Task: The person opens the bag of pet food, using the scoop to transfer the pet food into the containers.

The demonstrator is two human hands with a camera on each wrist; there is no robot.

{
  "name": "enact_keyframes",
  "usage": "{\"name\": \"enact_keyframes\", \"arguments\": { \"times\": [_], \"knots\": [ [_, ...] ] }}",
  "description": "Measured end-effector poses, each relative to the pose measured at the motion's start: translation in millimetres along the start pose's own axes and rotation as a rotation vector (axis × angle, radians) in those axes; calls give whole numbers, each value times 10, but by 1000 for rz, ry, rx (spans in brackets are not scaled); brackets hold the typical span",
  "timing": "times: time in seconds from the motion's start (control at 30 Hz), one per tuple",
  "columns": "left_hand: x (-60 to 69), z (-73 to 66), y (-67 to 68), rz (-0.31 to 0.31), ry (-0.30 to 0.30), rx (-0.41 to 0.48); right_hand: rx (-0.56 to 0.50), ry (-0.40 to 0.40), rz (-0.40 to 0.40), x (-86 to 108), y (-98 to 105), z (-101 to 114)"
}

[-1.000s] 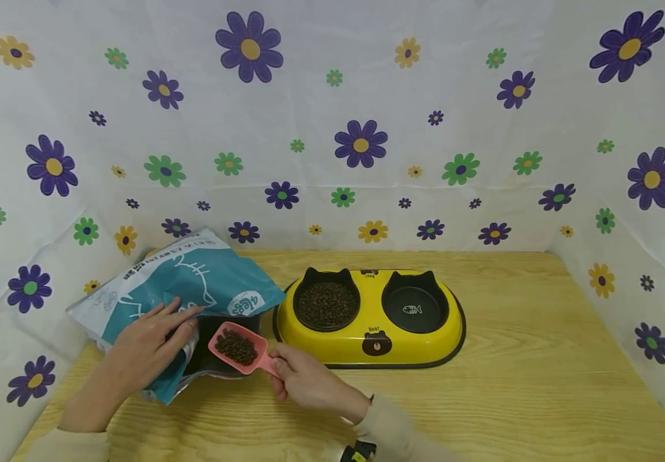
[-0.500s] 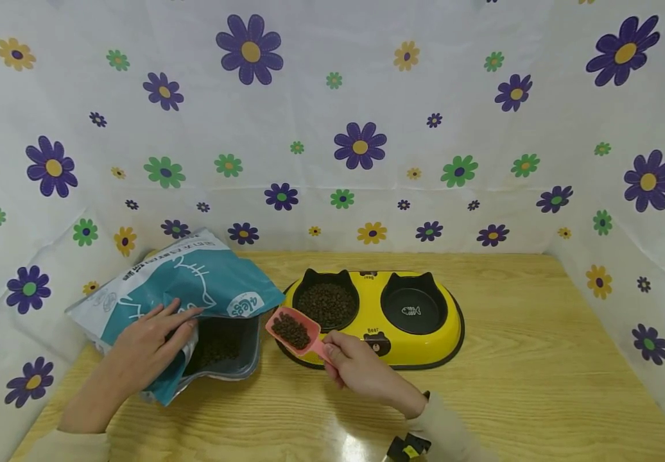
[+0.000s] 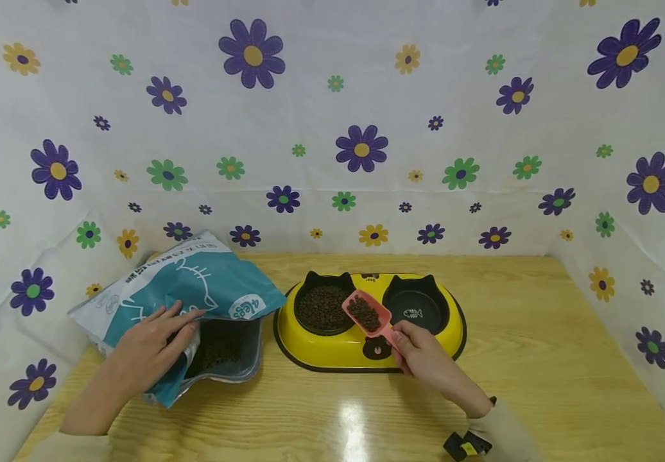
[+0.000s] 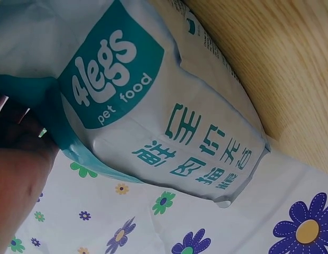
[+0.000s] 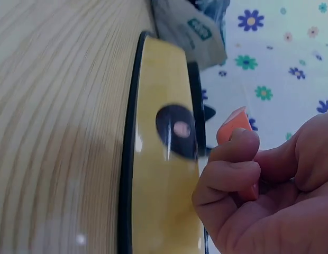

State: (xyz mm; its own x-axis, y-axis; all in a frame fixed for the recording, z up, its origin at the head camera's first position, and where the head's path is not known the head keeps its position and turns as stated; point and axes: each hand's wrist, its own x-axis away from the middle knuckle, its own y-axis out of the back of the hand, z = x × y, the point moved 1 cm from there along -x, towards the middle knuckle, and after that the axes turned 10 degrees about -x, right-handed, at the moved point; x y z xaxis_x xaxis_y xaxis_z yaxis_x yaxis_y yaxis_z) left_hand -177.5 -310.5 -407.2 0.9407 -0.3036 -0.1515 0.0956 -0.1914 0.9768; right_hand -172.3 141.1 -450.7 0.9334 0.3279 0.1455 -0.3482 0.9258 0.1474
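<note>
A blue-and-white pet food bag (image 3: 217,276) lies tilted at the left, its mouth facing the near side with brown kibble visible inside. My left hand (image 3: 150,350) rests on the bag beside the mouth and holds its edge; the left wrist view shows the fingers (image 4: 18,119) at a teal fold. My right hand (image 3: 425,359) grips a pink scoop (image 3: 387,333) by its handle, fingers curled round it in the right wrist view. Loaded with kibble (image 3: 364,313), the scoop is above the yellow double feeder (image 3: 309,350), between its two black bowls.
Kibble fills the feeder's left bowl (image 3: 327,308); the right bowl (image 3: 416,311) shows a fish print on its bare bottom. A wooden table (image 3: 540,359) carries everything. White flowered cloth (image 3: 309,96) encloses the back and sides.
My right hand has carried the loaded scoop rightward, from over the bag's mouth to over the middle of the feeder. The left hand and the bag stay about where they were.
</note>
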Motion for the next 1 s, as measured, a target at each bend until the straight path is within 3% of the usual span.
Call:
{"name": "enact_keyframes", "arguments": {
  "times": [0.2,0.47,0.67,1.0],
  "knots": [
    [-11,1,-2,-3,3,4,70,-38,-144,83,293,-103],
    [-5,-7,5,-4,4,4,276,-27,-289,148,536,-154],
    [6,5,-10,-11,2,11,451,28,-348,147,580,-173],
    [10,11,-34,-36,-12,13,598,142,-371,107,585,-187]
  ]
}}
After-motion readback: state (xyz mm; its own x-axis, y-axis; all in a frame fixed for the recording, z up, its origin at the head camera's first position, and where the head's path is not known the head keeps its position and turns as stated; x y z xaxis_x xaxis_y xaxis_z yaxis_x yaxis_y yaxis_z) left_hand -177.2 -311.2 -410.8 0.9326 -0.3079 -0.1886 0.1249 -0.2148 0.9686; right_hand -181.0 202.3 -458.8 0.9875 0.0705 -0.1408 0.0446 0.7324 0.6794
